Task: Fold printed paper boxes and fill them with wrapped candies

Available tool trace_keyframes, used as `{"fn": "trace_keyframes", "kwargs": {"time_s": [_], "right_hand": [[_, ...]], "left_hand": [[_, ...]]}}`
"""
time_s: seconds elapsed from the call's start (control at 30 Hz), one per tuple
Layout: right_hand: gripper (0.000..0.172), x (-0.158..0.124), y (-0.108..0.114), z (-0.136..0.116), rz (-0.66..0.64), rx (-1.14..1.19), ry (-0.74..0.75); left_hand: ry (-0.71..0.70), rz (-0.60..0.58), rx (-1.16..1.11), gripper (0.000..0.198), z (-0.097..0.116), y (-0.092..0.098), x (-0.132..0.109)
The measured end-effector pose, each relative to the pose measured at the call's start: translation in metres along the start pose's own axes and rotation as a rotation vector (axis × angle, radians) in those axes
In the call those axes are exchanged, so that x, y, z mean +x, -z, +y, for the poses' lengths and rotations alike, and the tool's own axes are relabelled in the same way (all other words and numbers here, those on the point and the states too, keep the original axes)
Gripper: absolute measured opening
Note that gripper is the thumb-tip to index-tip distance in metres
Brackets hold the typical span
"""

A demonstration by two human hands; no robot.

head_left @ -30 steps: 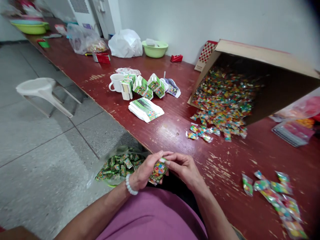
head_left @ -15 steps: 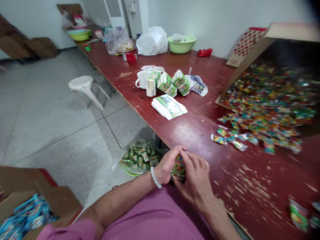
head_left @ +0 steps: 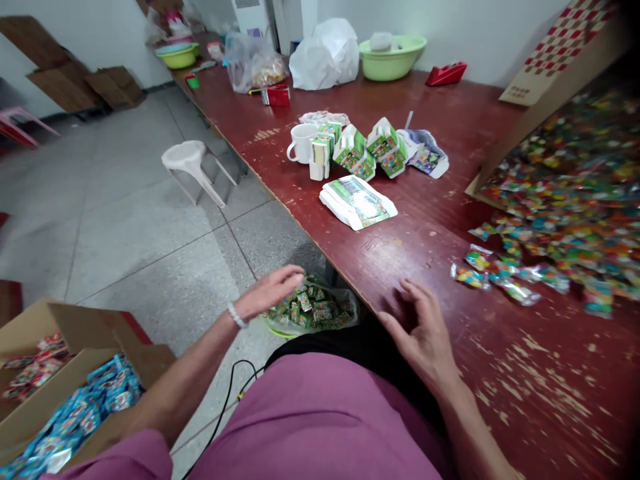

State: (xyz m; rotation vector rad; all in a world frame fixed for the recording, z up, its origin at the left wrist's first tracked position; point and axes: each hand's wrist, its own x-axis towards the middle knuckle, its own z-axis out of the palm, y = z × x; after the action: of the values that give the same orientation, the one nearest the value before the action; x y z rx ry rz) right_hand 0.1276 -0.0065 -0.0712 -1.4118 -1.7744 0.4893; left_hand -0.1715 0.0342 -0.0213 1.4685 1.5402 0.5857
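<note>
My left hand (head_left: 270,291), a pale bead bracelet on its wrist, is stretched out with straight fingers over the near side of a basin lined with clear plastic (head_left: 350,308). Inside that basin lie many small green printed boxes (head_left: 305,303). At the table's edge my right hand (head_left: 423,333) is open, thumb and fingers apart and nothing between them. Beyond it on the red table lies a stack of flat printed cartons (head_left: 360,202). Small candy packets (head_left: 500,272) are strewn to the right of this hand.
A large cardboard box (head_left: 525,127) on its side spills candy packets at the right. Folded green cartons (head_left: 354,150) stand near a white mug (head_left: 303,143). A box of blue packets (head_left: 85,407) is at lower left; a white stool (head_left: 185,157) stands on the floor.
My hands have come apart; the small green box they held together is out of them. The left moved left over the basin, the right slightly right. The view has shifted.
</note>
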Motion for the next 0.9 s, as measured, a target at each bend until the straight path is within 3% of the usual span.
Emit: {"fn": "trace_keyframes", "kwargs": {"time_s": [0.07, 0.13, 0.27, 0.37, 0.47, 0.7, 0.8, 0.9], "right_hand": [[0.047, -0.001, 0.003, 0.012, 0.050, -0.053, -0.034], [0.038, -0.002, 0.003, 0.018, 0.021, -0.132, -0.018], [0.026, -0.003, 0.002, 0.017, -0.045, -0.199, 0.043], [0.023, -0.004, 0.002, 0.017, -0.049, -0.158, 0.053], [0.022, -0.003, 0.001, 0.018, -0.037, -0.139, 0.049], [0.021, 0.000, 0.002, 0.015, -0.039, -0.096, 0.019], [0.021, 0.000, 0.003, 0.016, -0.048, -0.064, -0.008], [0.020, -0.001, 0.002, 0.017, -0.038, 0.031, -0.058]], "left_hand": [[-0.078, 0.133, 0.101, 0.042, -0.002, 0.018, 0.010], [-0.189, 0.183, 0.199, 0.042, 0.008, 0.018, 0.031], [-0.355, 0.274, 0.470, 0.036, 0.048, -0.020, 0.091], [-0.395, 0.323, 0.579, 0.046, 0.073, -0.054, 0.135], [-0.394, 0.360, 0.677, 0.051, 0.084, -0.073, 0.163], [-0.375, 0.348, 0.743, 0.037, 0.089, -0.077, 0.177], [-0.381, 0.365, 0.665, 0.036, 0.091, -0.076, 0.175], [-0.374, 0.368, 0.528, 0.021, 0.092, -0.077, 0.167]]}}
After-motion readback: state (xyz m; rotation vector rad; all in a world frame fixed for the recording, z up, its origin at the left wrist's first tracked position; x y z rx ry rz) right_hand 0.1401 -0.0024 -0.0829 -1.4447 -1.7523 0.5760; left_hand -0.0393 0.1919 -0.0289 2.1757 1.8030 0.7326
